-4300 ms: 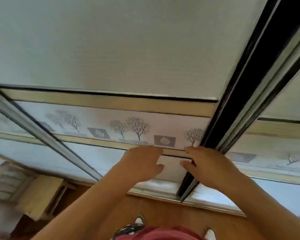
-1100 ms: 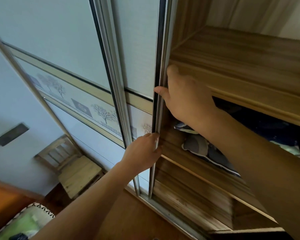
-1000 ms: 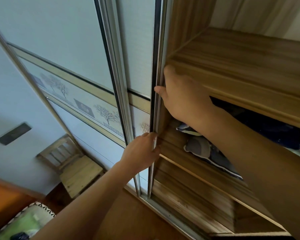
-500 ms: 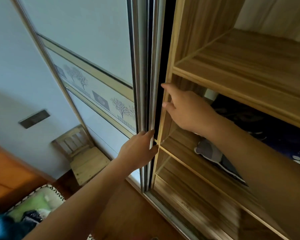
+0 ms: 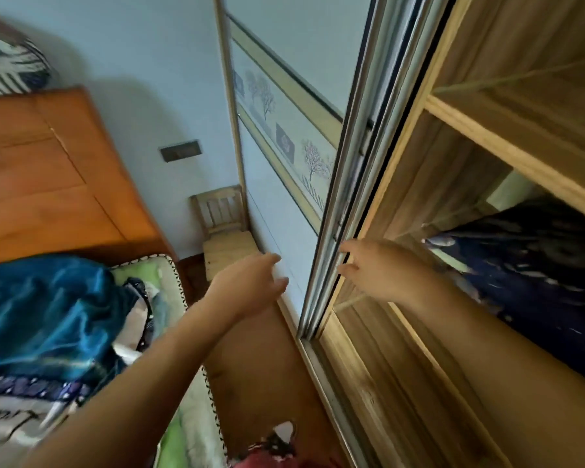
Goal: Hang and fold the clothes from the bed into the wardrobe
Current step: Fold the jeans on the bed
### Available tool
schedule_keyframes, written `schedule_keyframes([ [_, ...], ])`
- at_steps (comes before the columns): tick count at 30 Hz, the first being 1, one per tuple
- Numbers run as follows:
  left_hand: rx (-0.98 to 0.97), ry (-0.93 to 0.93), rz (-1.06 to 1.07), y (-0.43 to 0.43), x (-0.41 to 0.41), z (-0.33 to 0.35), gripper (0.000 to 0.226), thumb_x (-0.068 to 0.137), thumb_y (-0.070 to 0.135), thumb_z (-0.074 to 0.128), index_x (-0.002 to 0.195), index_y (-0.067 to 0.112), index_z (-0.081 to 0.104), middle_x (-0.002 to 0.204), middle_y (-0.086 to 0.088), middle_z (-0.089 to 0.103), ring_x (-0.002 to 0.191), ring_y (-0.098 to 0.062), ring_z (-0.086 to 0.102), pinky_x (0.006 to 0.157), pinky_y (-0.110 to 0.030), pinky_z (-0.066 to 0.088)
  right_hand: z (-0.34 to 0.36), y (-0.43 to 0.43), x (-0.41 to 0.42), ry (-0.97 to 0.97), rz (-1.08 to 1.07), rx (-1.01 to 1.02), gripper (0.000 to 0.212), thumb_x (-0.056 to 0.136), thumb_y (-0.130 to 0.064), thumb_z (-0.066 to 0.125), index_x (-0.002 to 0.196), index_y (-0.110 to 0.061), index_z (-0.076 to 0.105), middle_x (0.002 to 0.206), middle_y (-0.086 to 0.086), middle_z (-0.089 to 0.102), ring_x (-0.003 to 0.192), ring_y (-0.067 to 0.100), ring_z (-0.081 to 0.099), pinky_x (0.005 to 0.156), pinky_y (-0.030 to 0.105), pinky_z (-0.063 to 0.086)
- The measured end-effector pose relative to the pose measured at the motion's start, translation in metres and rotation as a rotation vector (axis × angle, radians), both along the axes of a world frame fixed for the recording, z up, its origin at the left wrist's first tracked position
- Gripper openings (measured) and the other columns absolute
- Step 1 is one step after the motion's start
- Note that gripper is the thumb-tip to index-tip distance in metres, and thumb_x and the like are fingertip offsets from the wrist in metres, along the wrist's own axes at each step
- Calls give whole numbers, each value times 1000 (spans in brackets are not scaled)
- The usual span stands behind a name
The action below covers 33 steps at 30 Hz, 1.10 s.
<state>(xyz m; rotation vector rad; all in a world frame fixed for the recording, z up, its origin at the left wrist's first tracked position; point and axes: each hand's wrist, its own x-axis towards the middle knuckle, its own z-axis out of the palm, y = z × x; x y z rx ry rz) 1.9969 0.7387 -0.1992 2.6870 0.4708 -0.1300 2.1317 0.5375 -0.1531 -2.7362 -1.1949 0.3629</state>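
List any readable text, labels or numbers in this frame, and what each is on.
White cloth, bottom left: black script-like lettering, too blurred to read.
Dark wall plate: no marking legible.
Wardrobe door: its band shows trees and square motifs only, no words.
No other text, brand or number is readable.

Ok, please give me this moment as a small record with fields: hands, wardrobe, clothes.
left hand: relaxed, holds nothing, before the sliding door
right hand: relaxed, holds nothing, beside the door's metal edge
wardrobe: open, wooden shelves in view
inside: dark blue fabric on a lower shelf
bed: blue garment, not yet picked up
corner: small wooden chair
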Motion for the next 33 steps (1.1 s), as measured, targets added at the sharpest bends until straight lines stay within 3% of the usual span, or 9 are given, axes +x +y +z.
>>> schedule_keyframes([
  [2,-2,12,99,-2,-35,-5,46,96,46,56,134,21,56,126,-4,64,114,-25,62,94,-41,51,-9,8,-11,0,77,-19,40,99,-44,53,133,-24,57,121,7,67,104,26,63,82,35,52],
  [5,-10,48,270,-4,-93,-16,54,96,49,56,144,22,50,134,-5,61,121,-25,60,100,-41,49,-22,30,-33,28,211,-77,42,99,-47,51,136,-27,54,128,6,64,113,27,61,92,40,52],
  [11,-62,129,582,6,-204,-32,56,97,50,52,145,24,48,138,-2,59,123,-24,59,102,-43,48,-45,103,-96,45,518,-115,42,100,-51,49,137,-31,53,128,1,65,112,25,62,84,37,50],
  [16,-91,203,783,13,-278,-43,49,97,49,45,140,27,49,130,1,61,113,-23,63,92,-43,53,-64,171,-158,30,779,-169,40,101,-48,46,135,-29,55,127,1,63,111,25,61,86,43,54],
  [21,-134,192,980,1,-339,-52,40,98,46,47,132,26,54,122,3,61,105,-21,62,87,-42,55,-91,217,-229,50,1020,-262,37,101,-46,47,133,-29,54,127,4,64,110,28,62,82,40,53],
  [29,-200,258,1389,-81,-427,-73,46,98,43,53,141,25,49,128,-4,61,107,-26,63,78,-36,51,-120,238,-339,-25,1453,-380,37,99,-46,43,128,-26,54,122,6,65,107,29,62,82,42,50],
  [33,-259,319,1626,-159,-438,-78,46,98,49,51,135,23,52,131,-5,55,110,-30,62,83,-43,55,-133,219,-382,2,1700,-428,36,100,-43,45,131,-28,53,130,6,62,112,28,61,85,42,51],
])
